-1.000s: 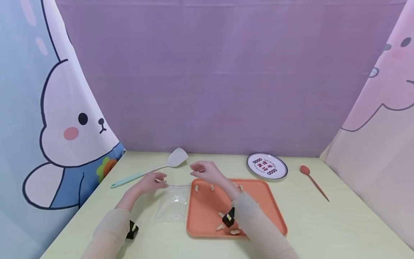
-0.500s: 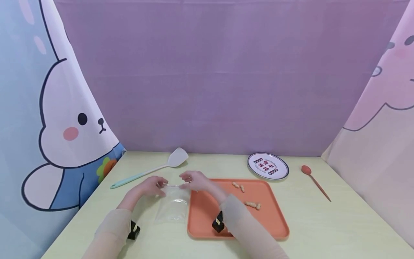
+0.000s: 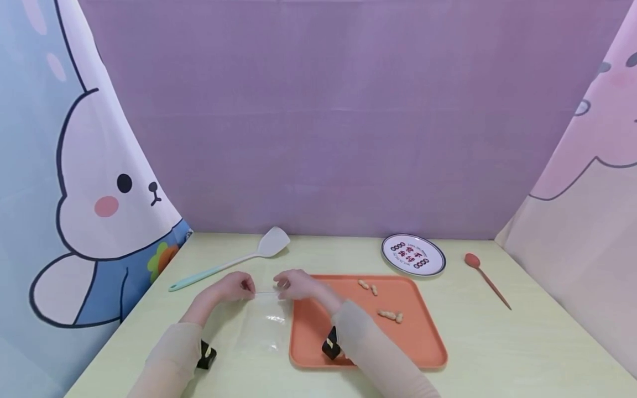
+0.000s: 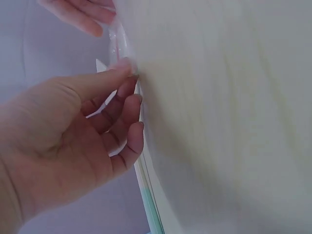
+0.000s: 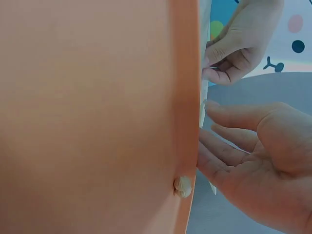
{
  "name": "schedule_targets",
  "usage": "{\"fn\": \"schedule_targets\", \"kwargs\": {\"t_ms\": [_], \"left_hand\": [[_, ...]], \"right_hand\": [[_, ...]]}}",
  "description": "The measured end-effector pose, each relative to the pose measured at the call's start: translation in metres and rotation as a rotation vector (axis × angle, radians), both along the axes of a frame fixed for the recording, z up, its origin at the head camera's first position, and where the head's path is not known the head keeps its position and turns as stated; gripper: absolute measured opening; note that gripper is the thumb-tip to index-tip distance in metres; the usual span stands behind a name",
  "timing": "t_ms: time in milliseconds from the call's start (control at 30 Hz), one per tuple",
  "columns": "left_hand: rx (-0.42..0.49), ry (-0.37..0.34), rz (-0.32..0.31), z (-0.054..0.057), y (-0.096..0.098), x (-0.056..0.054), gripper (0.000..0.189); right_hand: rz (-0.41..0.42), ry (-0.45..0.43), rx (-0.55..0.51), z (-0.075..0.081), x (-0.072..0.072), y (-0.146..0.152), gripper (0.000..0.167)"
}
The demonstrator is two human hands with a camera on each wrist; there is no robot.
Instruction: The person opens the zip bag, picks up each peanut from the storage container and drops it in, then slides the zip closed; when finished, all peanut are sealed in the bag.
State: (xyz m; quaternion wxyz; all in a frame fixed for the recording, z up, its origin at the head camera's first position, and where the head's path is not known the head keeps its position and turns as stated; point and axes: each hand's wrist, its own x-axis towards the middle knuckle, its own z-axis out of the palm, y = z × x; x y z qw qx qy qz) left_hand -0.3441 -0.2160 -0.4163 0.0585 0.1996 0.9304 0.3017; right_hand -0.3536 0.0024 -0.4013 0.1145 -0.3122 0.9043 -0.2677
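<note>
A clear plastic bag (image 3: 262, 329) lies flat on the table, left of the orange tray (image 3: 348, 356). My left hand (image 3: 236, 286) pinches the left end of the bag's top edge between thumb and fingertips, as the left wrist view shows. At the right end of that edge is my right hand (image 3: 298, 284), over the tray's left rim. In the right wrist view, its thumb and fingers (image 5: 226, 151) stand apart and loosely bent; whether they touch the bag cannot be told. Several peanuts (image 3: 390, 315) lie in the tray, one peanut (image 5: 183, 186) by its rim. My right forearm hides part of the tray.
A white spatula with a mint handle (image 3: 272, 243) lies behind my left hand. Behind the tray stands a white plate (image 3: 414, 255) with red lettering, and a red spoon (image 3: 490, 284) lies to its right. A purple cloth (image 3: 318, 121) hangs along the table's back edge.
My right hand has come down and left from above the tray's back corner to the bag's top edge. My left hand's fingers have closed on that edge, and both hands have moved slightly nearer.
</note>
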Motion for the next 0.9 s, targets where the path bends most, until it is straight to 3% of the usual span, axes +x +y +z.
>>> {"fn": "schedule_targets", "kwargs": {"t_ms": [200, 467, 633, 700, 767, 900], "left_hand": [[0.075, 0.045, 0.005, 0.0, -0.004, -0.004, 0.004], [0.172, 0.157, 0.077, 0.01, 0.0, -0.006, 0.005], [0.226, 0.288, 0.142, 0.017, 0.009, -0.003, 0.011], [0.255, 0.309, 0.18, 0.02, 0.013, -0.001, 0.017], [0.29, 0.279, 0.205, 0.023, 0.018, 0.001, 0.021], [0.34, 0.124, 0.231, 0.027, 0.027, 0.007, 0.023]], "right_hand": [[-0.018, 0.011, -0.043, 0.003, 0.003, -0.002, 0.024], [-0.113, -0.06, -0.177, 0.006, 0.008, -0.004, 0.021], [-0.131, 0.011, -0.23, 0.011, 0.01, 0.001, 0.015], [-0.14, 0.033, -0.244, 0.013, 0.011, 0.003, 0.014], [-0.155, 0.037, -0.259, 0.016, 0.012, 0.004, 0.014], [-0.184, 0.022, -0.272, 0.019, 0.015, 0.006, 0.014]]}}
